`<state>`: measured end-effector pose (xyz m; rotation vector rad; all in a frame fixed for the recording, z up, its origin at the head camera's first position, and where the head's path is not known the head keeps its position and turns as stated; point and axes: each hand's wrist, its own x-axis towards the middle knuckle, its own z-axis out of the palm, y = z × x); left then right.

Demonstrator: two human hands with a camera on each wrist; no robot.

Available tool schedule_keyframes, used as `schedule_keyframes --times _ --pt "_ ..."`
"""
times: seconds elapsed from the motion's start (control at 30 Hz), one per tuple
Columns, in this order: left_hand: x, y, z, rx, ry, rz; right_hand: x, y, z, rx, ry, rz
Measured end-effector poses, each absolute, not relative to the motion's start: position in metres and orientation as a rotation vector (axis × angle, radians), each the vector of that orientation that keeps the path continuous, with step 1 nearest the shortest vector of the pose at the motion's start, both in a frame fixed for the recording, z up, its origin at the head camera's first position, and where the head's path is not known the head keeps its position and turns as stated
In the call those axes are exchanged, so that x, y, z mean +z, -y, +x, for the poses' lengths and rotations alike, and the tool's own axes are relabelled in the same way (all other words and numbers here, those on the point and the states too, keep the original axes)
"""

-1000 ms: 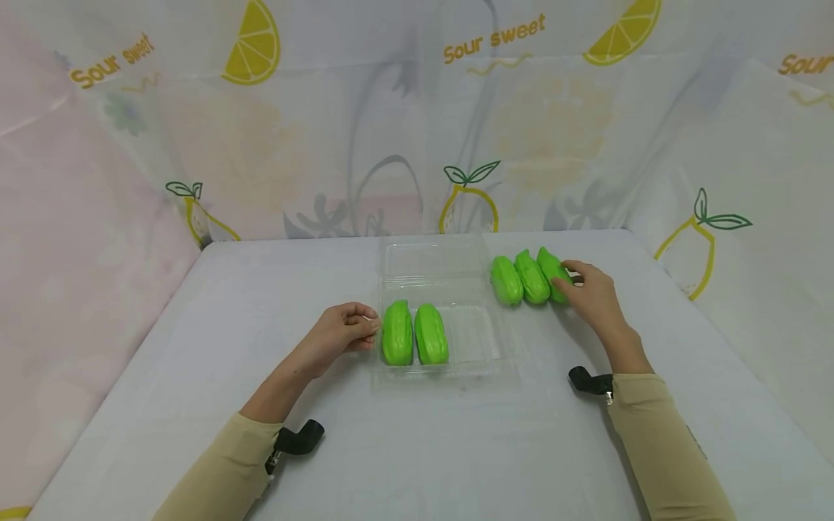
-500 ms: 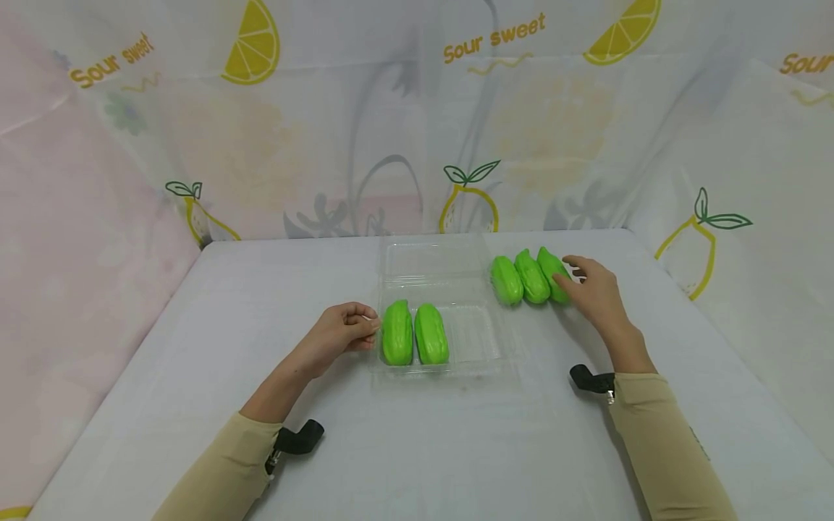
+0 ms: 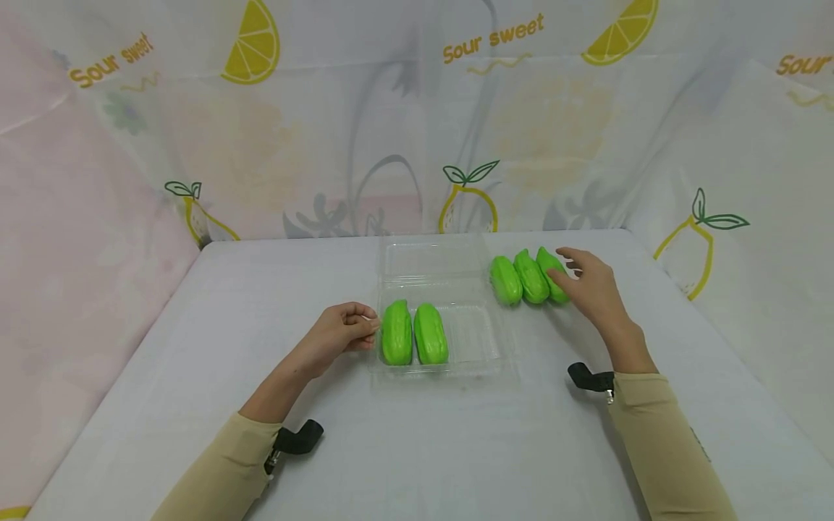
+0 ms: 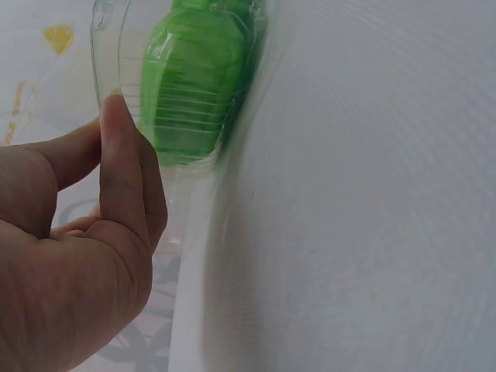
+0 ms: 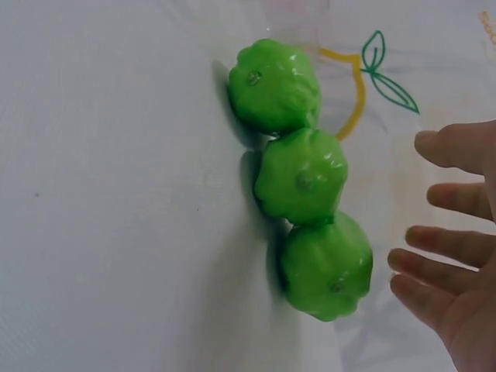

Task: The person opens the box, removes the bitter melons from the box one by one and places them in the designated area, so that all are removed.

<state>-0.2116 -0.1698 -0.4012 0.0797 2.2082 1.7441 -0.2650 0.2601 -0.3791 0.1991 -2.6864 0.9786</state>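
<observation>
Left fingers: I read the left hand [image 3: 342, 331] as pinching, thumb and fingertips closed on the near-side rim of the clear container [image 3: 474, 331].
Clear container: directly right of the left fingertips, standing open; its lid [image 3: 430, 260] is laid back, beyond those fingers and to their right.
Packed pair: two green ridged vegetables inside, lengthwise, just beside each other. I place the first [image 3: 397, 334] right next to the left fingertips, the second [image 3: 432, 334] one place further right.
Right fingers: spread, thumb apart from the rest, gripping nothing; the right hand [image 3: 589, 286] is beside the outside row. On its wrist view I see a gap between fingertips and vegetables.
Outside row: three more of the same, side by side and touching, all left of the right palm. Nearest vegetable [image 3: 549, 262] sits by the thumb, partly covered by it from my head view; middle vegetable [image 3: 531, 276] left of that; far vegetable [image 3: 506, 281] furthest from the right fingers, just beside the container.
Ground: white tabletop [image 3: 449, 449] below both sets of fingers.
Backdrop: lemon-print cloth [image 3: 326, 145], beyond all fingertips.
</observation>
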Motion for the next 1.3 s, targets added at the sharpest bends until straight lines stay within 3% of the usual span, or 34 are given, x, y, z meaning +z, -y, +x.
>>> schedule_keyframes --times 1.3 --pt "-0.400 0.169 -0.209 1.746 -2.224 0.084 -0.352 -0.187 -0.241 0.980 2.776 0.643"
